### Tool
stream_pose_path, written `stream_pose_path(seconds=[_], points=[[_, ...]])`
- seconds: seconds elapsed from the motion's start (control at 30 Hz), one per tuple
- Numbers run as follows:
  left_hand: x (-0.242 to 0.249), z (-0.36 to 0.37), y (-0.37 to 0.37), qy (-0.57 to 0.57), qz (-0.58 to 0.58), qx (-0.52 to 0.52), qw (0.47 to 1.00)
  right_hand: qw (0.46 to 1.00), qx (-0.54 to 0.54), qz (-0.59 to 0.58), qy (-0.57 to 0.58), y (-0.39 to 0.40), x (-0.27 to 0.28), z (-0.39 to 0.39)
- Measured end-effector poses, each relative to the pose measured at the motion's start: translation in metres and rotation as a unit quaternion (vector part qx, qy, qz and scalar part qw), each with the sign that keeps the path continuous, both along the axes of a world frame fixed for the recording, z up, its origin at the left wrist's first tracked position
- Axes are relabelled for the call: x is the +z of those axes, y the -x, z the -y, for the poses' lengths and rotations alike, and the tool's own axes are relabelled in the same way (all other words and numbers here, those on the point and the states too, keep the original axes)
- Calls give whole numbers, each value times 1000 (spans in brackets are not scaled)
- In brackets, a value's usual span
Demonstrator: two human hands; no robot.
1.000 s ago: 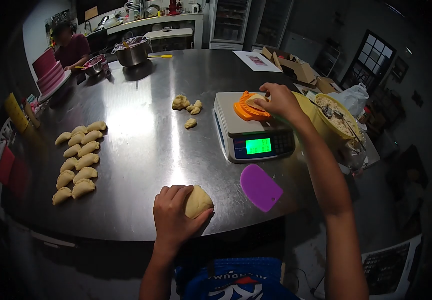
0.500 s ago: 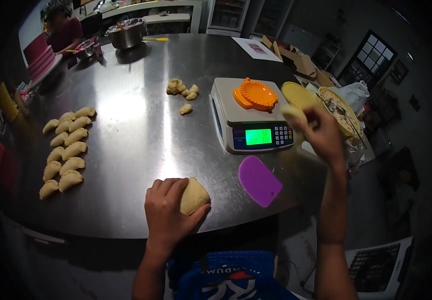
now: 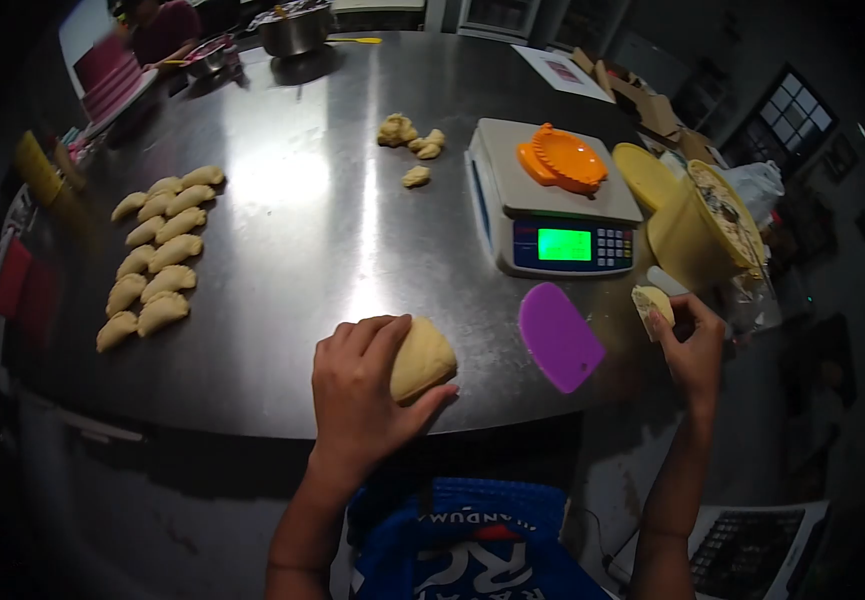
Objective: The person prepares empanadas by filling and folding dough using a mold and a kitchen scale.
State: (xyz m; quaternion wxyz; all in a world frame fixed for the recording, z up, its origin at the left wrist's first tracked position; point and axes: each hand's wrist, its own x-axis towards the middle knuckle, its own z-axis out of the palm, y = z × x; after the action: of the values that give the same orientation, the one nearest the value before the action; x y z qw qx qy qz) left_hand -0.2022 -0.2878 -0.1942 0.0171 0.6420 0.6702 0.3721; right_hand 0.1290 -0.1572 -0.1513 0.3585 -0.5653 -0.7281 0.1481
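Observation:
My left hand (image 3: pixel 362 385) curls around a smooth mound of pale dough (image 3: pixel 423 362) at the table's front edge, fingers on its left side and thumb in front. My right hand (image 3: pixel 694 345) pinches a pale yellow half-round piece (image 3: pixel 654 310) that looks like dough, held to the right of a purple dough scraper (image 3: pixel 560 338). Behind the scraper stands a digital scale (image 3: pixel 562 242) with a lit green display. On its plate rests an orange dumpling mould (image 3: pixel 566 160), lying opened. Left of the scale are several rough dough lumps (image 3: pixel 415 178).
Crimped half-moon pastries (image 3: pixel 164 312) lie in two rows on the steel table (image 3: pixel 282 260) at left. Right of the scale, a yellow tub (image 3: pixel 692 235) holds filling. At the back stand a steel pot (image 3: pixel 295 32) and a person in a dark red shirt (image 3: pixel 165 30).
My right hand has come down from beside the scale with the pale piece, toward the table's front edge. My left hand stays on the dough mound. The view has shifted slightly.

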Motion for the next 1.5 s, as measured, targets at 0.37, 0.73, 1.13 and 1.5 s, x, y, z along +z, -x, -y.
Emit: stream_pose_path(seconds=[0.37, 0.73, 1.13, 1.5], points=[[-10, 16, 10, -47, 18, -22, 998, 984, 179, -15, -7, 130, -6, 78], [-13, 15, 5, -63, 30, -8, 998, 978, 205, 15, -23, 141, -28, 94], [-15, 13, 3, -72, 37, 3, 997, 973, 227, 3, -49, 141, -37, 91], [-16, 14, 2, -65, 47, 8, 997, 971, 234, 11, -40, 135, -36, 90]])
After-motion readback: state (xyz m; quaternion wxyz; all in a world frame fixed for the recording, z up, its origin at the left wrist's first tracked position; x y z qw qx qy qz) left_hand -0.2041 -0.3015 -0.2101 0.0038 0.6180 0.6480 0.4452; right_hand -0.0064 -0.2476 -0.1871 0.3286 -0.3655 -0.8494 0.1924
